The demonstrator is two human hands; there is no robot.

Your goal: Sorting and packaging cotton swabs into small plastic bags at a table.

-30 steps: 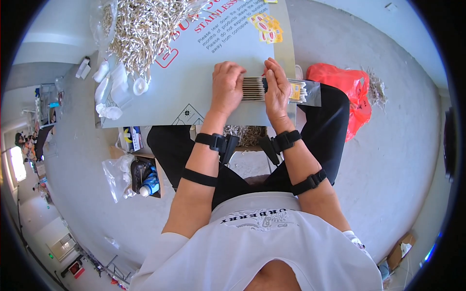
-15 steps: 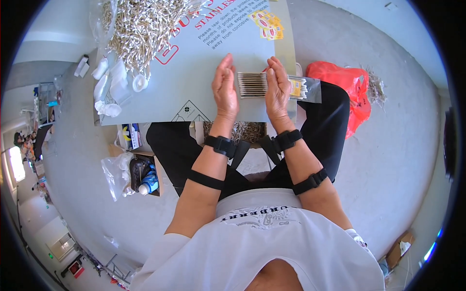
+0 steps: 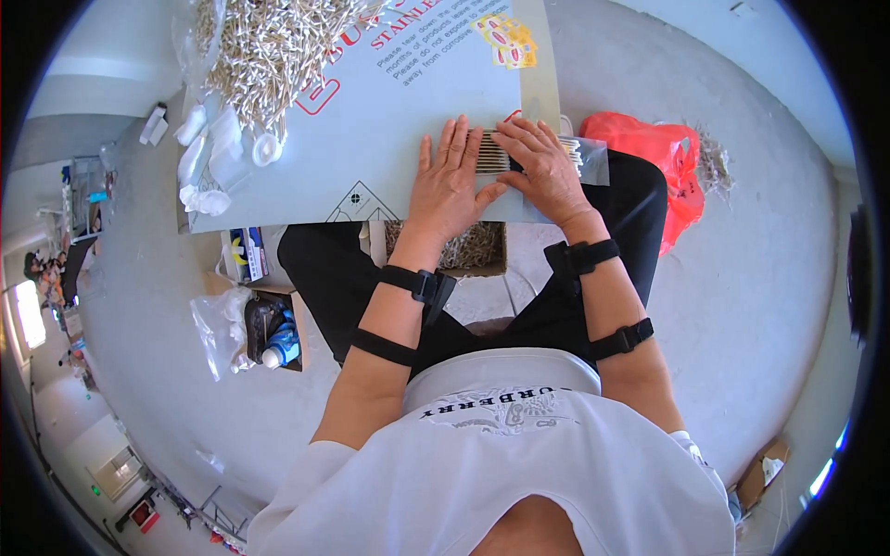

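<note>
Left hand: flat, empty, palm down, fingers extended at the left end of the cotton swabs. Right hand: spread over the swabs, unclenched. Swabs lie at the bench's near right corner; swab heap, far left.
</note>
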